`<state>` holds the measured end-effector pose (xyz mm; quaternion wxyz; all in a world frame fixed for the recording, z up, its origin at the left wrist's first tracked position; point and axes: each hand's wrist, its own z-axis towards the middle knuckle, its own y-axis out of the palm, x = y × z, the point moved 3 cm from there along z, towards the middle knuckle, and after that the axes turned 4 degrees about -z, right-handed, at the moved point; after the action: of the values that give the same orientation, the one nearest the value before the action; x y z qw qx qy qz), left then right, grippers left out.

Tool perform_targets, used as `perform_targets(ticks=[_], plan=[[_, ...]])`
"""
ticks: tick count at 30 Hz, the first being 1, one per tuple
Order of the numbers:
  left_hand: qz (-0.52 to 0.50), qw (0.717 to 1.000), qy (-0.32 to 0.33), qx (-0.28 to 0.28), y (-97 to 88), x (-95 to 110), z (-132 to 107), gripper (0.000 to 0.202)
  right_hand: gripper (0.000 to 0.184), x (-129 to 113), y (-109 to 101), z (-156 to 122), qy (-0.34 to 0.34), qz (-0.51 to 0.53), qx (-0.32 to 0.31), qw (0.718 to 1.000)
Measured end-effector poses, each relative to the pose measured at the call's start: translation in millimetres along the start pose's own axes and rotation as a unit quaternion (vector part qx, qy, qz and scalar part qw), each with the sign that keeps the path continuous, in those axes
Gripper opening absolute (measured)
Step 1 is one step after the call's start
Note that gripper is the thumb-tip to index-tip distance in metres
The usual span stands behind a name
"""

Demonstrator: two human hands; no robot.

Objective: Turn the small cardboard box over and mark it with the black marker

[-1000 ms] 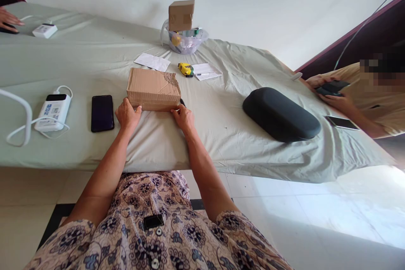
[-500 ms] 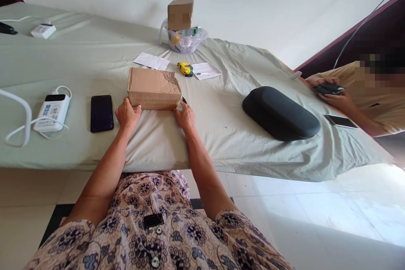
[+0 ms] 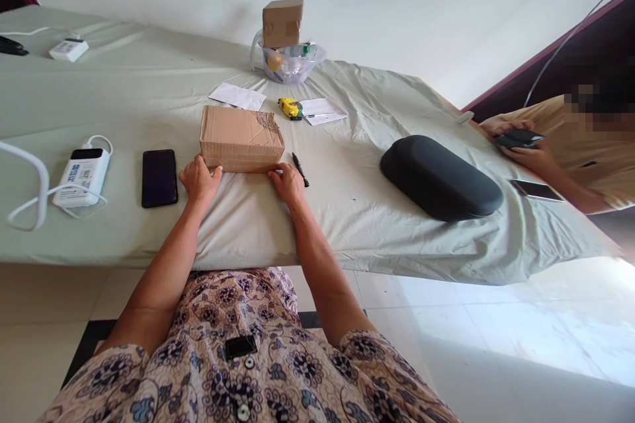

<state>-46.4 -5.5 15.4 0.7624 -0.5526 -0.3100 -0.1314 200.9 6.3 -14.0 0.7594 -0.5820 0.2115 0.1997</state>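
Note:
A brown cardboard box lies on the cloth-covered table in front of me, its top wrinkled near the far right corner. My left hand grips its near left corner, thumb against the front face and fingers curled at the side. At the near right corner, my right hand is closed on the box with the thumb at the front. A black pen lies just right of my right hand. To the left of my left hand rests a dark smartphone.
Beyond the box are white papers, a yellow tape measure and a clear basket carrying a smaller box. A black case sits right; a white corded device left. Another person's hands hold a dark object.
My right hand has shifted slightly left against the box. The pen, mostly covered by that hand before, now shows fully on the cloth. The box has stayed in place.

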Motion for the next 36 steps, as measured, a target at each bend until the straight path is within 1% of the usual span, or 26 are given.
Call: perform_targets(ticks=[2,3,5,7,11,13,15,17,19,23,25,30,34,36], plan=[[-0.049,0.998,0.020,0.041,-1.1,0,0,0.049,0.018,-6,-2,-2,-0.002,0.055,0.010,0.998],[-0.075,0.994,0.036,0.068,-1.5,0,0,0.054,0.021,-8,-3,-3,0.000,0.082,0.025,0.996],[-0.118,0.984,0.065,0.116,-1.0,1,-1,0.064,0.030,-13,-3,-6,0.007,0.118,0.066,0.991],[-0.148,0.975,0.080,0.143,2.2,1,-4,0.074,0.042,-18,-2,-9,0.032,0.120,0.099,0.987],[-0.167,0.970,0.090,0.154,11.7,8,-15,0.099,0.059,-27,3,-15,0.101,0.076,0.105,0.986],[-0.157,0.972,0.085,0.152,15.3,12,-19,0.109,0.062,-31,4,-17,0.118,0.065,0.101,0.986],[-0.149,0.975,0.073,0.149,16.9,14,-22,0.113,0.062,-33,3,-18,0.124,0.071,0.102,0.984],[-0.153,0.976,0.058,0.146,16.7,13,-21,0.111,0.059,-34,2,-18,0.120,0.091,0.107,0.983],[-0.168,0.974,0.052,0.143,15.1,11,-18,0.105,0.053,-34,0,-18,0.102,0.120,0.116,0.981],[-0.209,0.962,0.082,0.153,10.1,4,-11,0.091,0.036,-32,-4,-15,0.033,0.180,0.150,0.972],[-0.225,0.955,0.101,0.166,7.7,2,-10,0.083,0.032,-29,-5,-14,0.006,0.203,0.170,0.964],[-0.241,0.939,0.132,0.205,2.9,0,-8,0.065,0.043,-21,-10,-13,-0.019,0.268,0.226,0.936],[-0.259,0.925,0.150,0.234,-2.7,-2,-7,0.061,0.047,-15,-17,-14,-0.048,0.311,0.280,0.907],[-0.267,0.920,0.157,0.238,-5.7,-2,-6,0.058,0.046,-13,-19,-13,-0.055,0.314,0.291,0.902]])
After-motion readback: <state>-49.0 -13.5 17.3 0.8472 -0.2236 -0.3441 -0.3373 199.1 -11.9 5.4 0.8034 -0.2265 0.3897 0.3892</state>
